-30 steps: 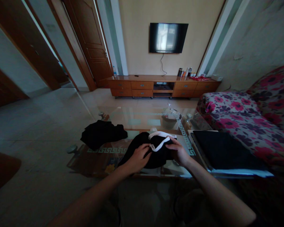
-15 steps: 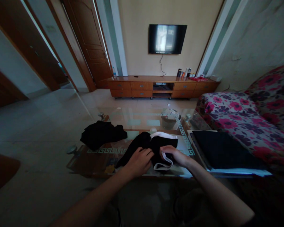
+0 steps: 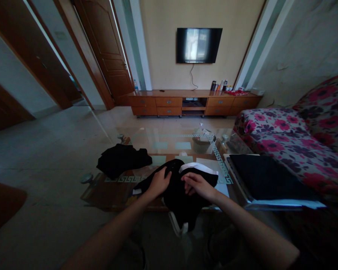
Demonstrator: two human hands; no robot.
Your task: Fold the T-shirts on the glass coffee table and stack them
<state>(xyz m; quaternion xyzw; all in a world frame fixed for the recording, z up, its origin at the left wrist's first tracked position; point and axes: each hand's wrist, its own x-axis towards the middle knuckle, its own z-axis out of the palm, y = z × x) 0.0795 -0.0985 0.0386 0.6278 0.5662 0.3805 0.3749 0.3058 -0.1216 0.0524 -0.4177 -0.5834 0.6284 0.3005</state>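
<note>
A black garment with white trim (image 3: 183, 204) lies bunched on the glass coffee table in front of me, one white-edged part hanging over the near edge. My left hand (image 3: 160, 182) is closed on its dark cloth on the left side. Above the right part of the cloth is my right hand (image 3: 197, 186), its fingers loosely curled and apart, with no cloth visibly caught in them. A white band curves along the garment's far side, just beyond the right hand. Farther left on the glass rests a second black garment (image 3: 121, 160), crumpled.
The glass coffee table (image 3: 146, 170) has a patterned border. At its right end lies a dark folded cloth (image 3: 270, 178) on a light-edged stack. A bowl-like container (image 3: 202, 144) shows near the far side. A flowered sofa (image 3: 281, 127) stands to the right, a wooden TV cabinet (image 3: 169, 101) beyond.
The white-trimmed edge that my right hand held has dropped over the table's near edge. My right hand has let go and shifted slightly left; my left hand has moved left and away from me.
</note>
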